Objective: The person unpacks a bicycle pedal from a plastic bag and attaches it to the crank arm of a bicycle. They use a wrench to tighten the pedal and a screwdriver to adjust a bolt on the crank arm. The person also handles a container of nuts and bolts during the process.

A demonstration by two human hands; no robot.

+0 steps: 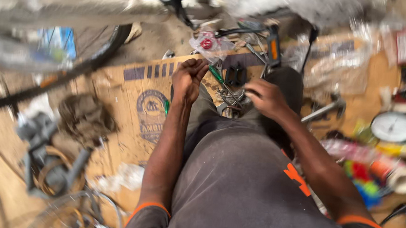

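Observation:
My left hand (188,77) is curled into a loose fist above a flattened cardboard sheet (129,110); I cannot see anything in it. My right hand (265,98) hovers with fingers bent over a heap of metal wrenches and tools (231,99) beyond my knee. A green-handled screwdriver (216,75) lies between the two hands. A black bicycle pedal (235,75) sits just past the tools. The picture is blurred by motion.
A bicycle wheel (75,70) leans at the left. A brown rag (84,117) and grey metal parts (48,152) lie lower left. A white round gauge (393,127), coloured packets (366,178) and plastic bags (335,65) crowd the right. A red-capped bag (207,44) lies ahead.

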